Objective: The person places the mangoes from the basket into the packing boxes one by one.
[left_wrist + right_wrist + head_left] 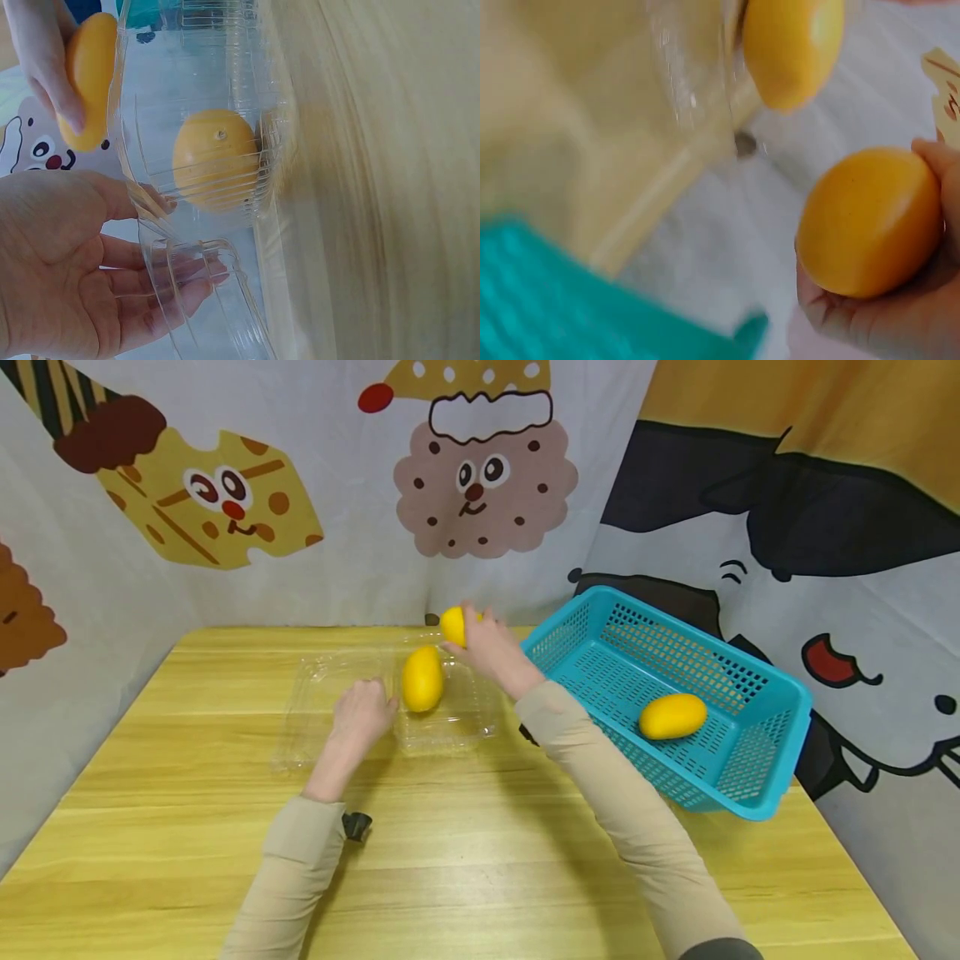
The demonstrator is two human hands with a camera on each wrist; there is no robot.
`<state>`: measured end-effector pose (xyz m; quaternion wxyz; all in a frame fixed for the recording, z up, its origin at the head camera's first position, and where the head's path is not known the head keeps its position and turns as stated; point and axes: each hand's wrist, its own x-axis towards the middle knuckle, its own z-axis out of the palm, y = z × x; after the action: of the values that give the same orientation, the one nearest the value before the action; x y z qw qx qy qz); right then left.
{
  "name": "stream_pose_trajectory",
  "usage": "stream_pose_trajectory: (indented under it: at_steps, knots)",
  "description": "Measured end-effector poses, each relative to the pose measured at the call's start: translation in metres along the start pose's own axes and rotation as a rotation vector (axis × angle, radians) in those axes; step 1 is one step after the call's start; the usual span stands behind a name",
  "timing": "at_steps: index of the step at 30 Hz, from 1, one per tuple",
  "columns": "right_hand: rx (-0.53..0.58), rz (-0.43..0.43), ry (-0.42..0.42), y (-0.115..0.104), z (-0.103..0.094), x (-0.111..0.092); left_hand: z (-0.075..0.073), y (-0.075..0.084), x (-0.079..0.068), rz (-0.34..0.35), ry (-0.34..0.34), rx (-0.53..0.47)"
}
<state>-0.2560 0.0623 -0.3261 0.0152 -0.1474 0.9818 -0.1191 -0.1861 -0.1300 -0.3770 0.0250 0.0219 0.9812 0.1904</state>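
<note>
A clear plastic clamshell box [450,733] lies opened out on the table, its lid side toward the left. One yellow mango [423,679] rests in the box's right half. My left hand [363,714] pinches the box at the fold between its halves, with the thumb on one side and fingers behind the plastic in the left wrist view. Above the far right part of the box, my right hand [491,647] grips a second yellow mango [870,223], raised off the box. Its fingers partly hide that mango in the head view.
To the right stands a blue-green perforated basket [783,727], tilted in view, with one yellow mango [672,717] on its floor. A printed cloth [337,593] hangs behind the wooden table [450,877], close to its back edge.
</note>
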Motion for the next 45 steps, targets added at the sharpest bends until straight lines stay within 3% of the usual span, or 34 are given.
stream_pose_trajectory:
  at_steps: [7, 15, 20, 30, 37, 45]
  knots:
    - [0.065, 0.131, 0.02, -0.013, 0.033, 0.003, 0.0, 0.0, 0.0, -0.002, -0.003, 0.001]
    - [-0.104, 0.139, 0.066, -0.022, 0.055, 0.002, 0.0, 0.0, 0.001, 0.017, 0.019, 0.014]
    - [-0.122, 0.136, 0.067, -0.026, 0.062, 0.002, -0.001, 0.0, 0.001, 0.01, 0.017, 0.017]
    - [-0.13, 0.086, 0.059, -0.023, 0.07, 0.001, -0.003, 0.001, 0.0, 0.008, -0.003, 0.002]
    - [-0.301, -0.037, 0.057, -0.015, 0.068, -0.001, -0.001, 0.001, 0.0, 0.023, 0.007, 0.027]
    - [-0.26, -0.101, 0.096, -0.006, 0.053, 0.002, 0.0, -0.001, -0.001, 0.018, -0.007, 0.007]
